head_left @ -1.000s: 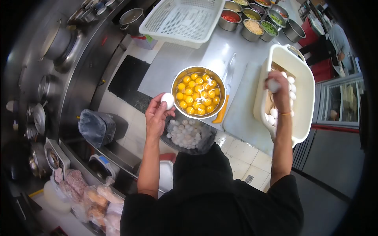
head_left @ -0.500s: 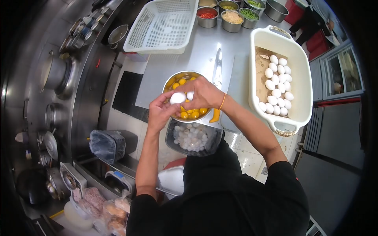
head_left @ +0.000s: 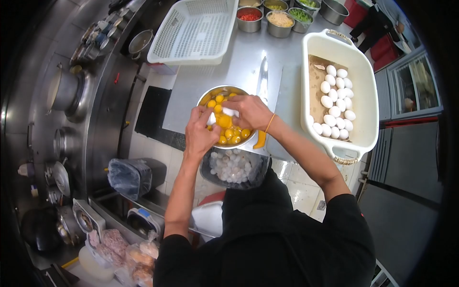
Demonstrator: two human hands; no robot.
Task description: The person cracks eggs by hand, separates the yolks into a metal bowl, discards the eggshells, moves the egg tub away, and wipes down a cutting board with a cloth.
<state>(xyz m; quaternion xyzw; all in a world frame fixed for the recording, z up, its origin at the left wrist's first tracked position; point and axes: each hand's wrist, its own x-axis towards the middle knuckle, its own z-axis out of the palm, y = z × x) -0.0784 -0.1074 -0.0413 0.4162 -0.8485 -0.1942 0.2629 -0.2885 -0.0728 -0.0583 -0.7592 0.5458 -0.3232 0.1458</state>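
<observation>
A metal bowl (head_left: 202, 98) of raw eggs with several yellow yolks (head_left: 235, 139) stands near the counter's edge. Over its left side, my left hand (head_left: 198, 133) is closed on a piece of white eggshell (head_left: 211, 118). My right hand (head_left: 252, 113) holds a white shell piece (head_left: 230, 112) over the bowl's right side; whether a whole egg is also in that hand, I cannot tell. Between the hands lies a paler yolk (head_left: 224, 121). Below the bowl, a lined bin (head_left: 260, 174) holds many discarded eggshells (head_left: 233, 166).
At the right stands a white tub (head_left: 370, 105) with many whole eggs (head_left: 340, 103) on cardboard. A knife (head_left: 262, 91) with a yellow handle lies right of the bowl. Farther back are a white perforated basket (head_left: 191, 33) and metal containers (head_left: 249, 25) of chopped ingredients. Another person (head_left: 375, 28) stands far right.
The white egg between my hands has been broken open. My hands have moved slightly apart, with shell in each, and a yolk shows between them over the bowl.
</observation>
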